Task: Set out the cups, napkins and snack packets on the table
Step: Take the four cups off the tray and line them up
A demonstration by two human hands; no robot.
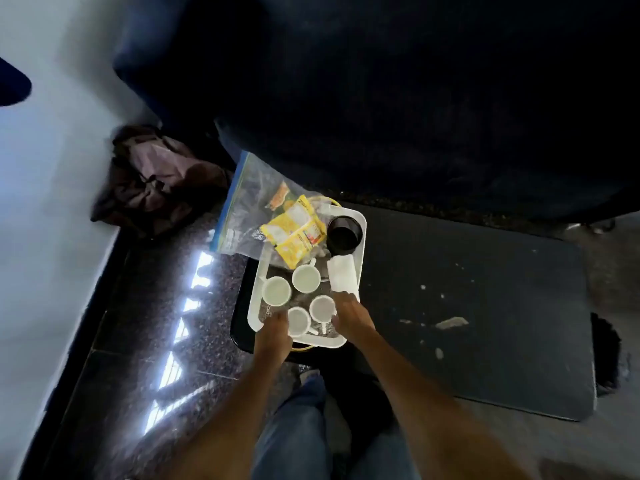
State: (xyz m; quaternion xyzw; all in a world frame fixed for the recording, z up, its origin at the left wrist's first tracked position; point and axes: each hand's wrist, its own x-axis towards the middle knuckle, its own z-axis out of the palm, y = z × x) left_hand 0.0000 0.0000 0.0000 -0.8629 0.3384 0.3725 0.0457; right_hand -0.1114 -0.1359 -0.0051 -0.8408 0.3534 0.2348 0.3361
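Note:
A white tray (254, 299) rests on the left end of a dark low table (478, 271). In it stand several white cups, among them one at the left (276, 291), one further back (306, 278) and one by my right hand (322, 308). Yellow snack packets (294, 233) lie at its far end, partly on a clear zip bag (242, 202). A white napkin stack (343, 275) lies along the right rim, near a black cup (344, 233). My left hand (273, 336) grips the tray's near left corner. My right hand (349, 317) grips its near right edge.
The table top carries pale scuffs and crumbs (450, 322) on its right half. A dark sofa (415, 98) runs behind the table. A brown cloth bag (156, 181) lies on the glossy dark floor (156, 323) to the left. My jeans-clad legs (298, 427) are below the tray.

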